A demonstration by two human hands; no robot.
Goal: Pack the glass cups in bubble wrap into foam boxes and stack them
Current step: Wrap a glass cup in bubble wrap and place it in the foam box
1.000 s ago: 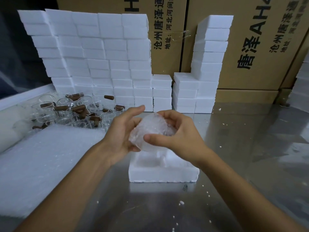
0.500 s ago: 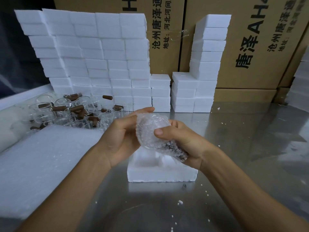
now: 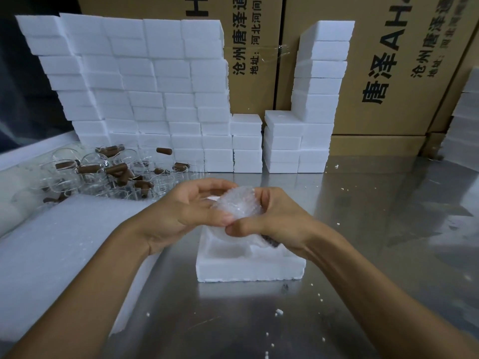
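Nearest the viewer, on the shiny steel table (image 3: pixel 363 255), sits an open white foam box half (image 3: pixel 248 265) with a moulded hollow. Directly above its far edge, both hands hold a glass cup wrapped in clear bubble wrap (image 3: pixel 237 203). The left hand (image 3: pixel 186 213) curls around its left side; the right hand (image 3: pixel 274 218) pinches the lower right, where a dark handle pokes out. The bundle's long axis tilts down to the right, so lowering should seat it. Beyond stand stacked white foam boxes (image 3: pixel 145 99).
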